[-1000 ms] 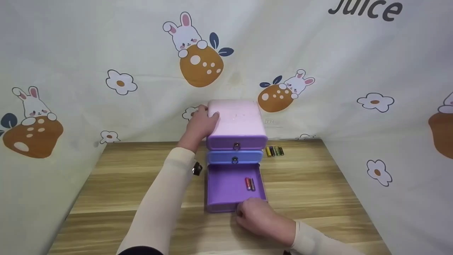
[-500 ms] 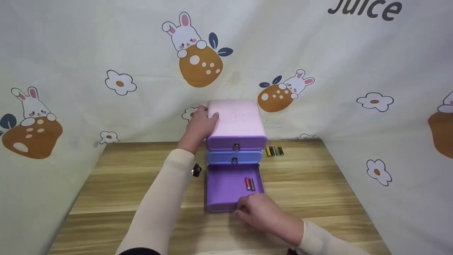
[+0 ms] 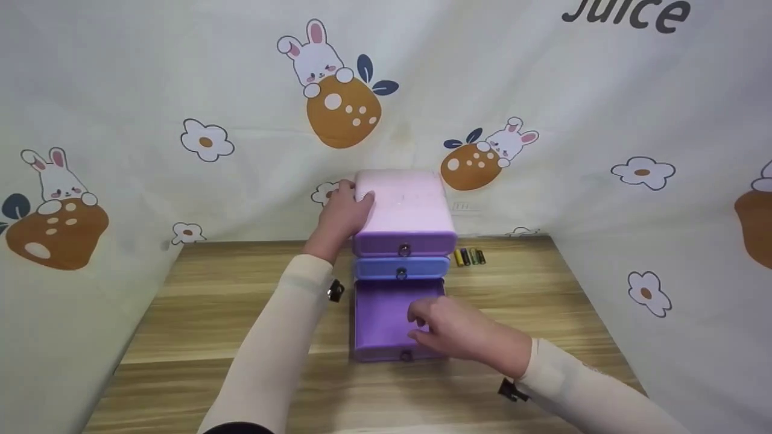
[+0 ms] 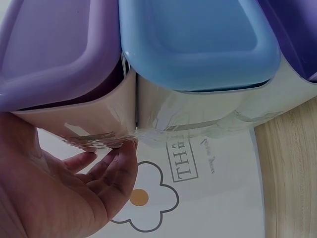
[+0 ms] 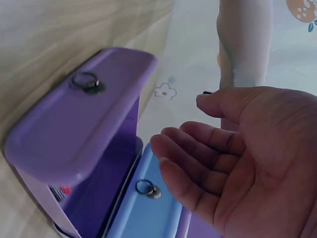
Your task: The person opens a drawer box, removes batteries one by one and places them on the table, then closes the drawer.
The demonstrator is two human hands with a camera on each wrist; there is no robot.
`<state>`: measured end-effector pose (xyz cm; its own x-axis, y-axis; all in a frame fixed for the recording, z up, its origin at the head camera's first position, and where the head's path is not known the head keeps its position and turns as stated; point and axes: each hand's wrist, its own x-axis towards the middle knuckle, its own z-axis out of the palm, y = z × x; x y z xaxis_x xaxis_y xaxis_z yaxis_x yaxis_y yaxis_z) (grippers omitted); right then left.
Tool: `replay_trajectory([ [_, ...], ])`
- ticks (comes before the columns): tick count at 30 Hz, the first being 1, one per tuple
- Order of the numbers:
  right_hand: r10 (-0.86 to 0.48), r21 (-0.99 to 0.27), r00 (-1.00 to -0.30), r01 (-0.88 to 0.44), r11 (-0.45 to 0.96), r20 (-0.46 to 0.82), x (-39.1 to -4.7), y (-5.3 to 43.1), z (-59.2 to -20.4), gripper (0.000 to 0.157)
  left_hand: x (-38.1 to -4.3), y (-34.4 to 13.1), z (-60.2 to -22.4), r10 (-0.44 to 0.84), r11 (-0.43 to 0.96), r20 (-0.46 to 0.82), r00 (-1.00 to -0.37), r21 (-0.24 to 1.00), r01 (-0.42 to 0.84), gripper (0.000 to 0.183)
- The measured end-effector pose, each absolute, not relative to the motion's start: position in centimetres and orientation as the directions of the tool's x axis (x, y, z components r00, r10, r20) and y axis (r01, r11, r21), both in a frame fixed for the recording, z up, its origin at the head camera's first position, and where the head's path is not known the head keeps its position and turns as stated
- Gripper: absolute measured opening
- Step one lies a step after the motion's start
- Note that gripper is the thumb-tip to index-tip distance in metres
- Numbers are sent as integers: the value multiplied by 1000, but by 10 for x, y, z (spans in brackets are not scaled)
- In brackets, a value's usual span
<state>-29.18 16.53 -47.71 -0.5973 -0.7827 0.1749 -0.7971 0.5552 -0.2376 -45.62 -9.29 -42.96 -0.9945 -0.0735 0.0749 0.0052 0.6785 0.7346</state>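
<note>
A small drawer cabinet (image 3: pixel 410 202) with a pale pink top stands against the back wall. My left hand (image 3: pixel 342 211) holds its upper left side, thumb on top; in the left wrist view the curled fingers (image 4: pixel 119 173) touch the side wall. The purple bottom drawer (image 3: pixel 380 316) is pulled out, with a ring pull (image 3: pixel 406 355) on its front. Over the drawer's right side hovers my right hand (image 3: pixel 458 330), fingers loosely bent and holding nothing. It hides the batteries inside from the head camera; a red and a dark end (image 5: pixel 64 190) show in the right wrist view.
Several batteries (image 3: pixel 470 257) lie in a row on the wooden table (image 3: pixel 518 313), right of the cabinet. The blue middle drawer (image 3: pixel 374 268) and purple top drawer (image 3: pixel 374 244) are closed. Printed cloth walls (image 3: pixel 241 181) rise behind and at both sides.
My right hand has let go of the bottom drawer's front and moved up over the drawer, covering the batteries there. The left hand stays on the cabinet.
</note>
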Motion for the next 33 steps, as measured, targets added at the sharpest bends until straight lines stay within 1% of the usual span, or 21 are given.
replay_trajectory([
  [4,-756,-221,-648,-755,618,98,-302,161,-475,29,-456,-93,-430,-72,673,77,-994,740,9,73],
  [8,-725,-163,-689,-717,677,22,-313,158,-477,38,-457,-93,-430,-79,671,74,-994,741,2,73],
  [14,-706,-56,-705,-704,708,-62,-325,157,-487,48,-458,-92,-432,-75,669,80,-994,743,9,74],
  [16,-706,-23,-704,-707,707,-78,-329,157,-492,49,-459,-92,-432,-79,666,82,-994,746,9,73],
  [22,-711,85,-695,-719,690,-107,-339,157,-510,46,-458,-91,-434,-82,665,69,-994,747,-3,73],
  [28,-710,156,-693,-721,676,-127,-350,158,-523,43,-459,-93,-434,-79,667,79,-994,745,6,72],
  [33,-711,183,-689,-724,665,-139,-356,158,-530,49,-458,-92,-433,-75,672,82,-994,740,10,73],
])
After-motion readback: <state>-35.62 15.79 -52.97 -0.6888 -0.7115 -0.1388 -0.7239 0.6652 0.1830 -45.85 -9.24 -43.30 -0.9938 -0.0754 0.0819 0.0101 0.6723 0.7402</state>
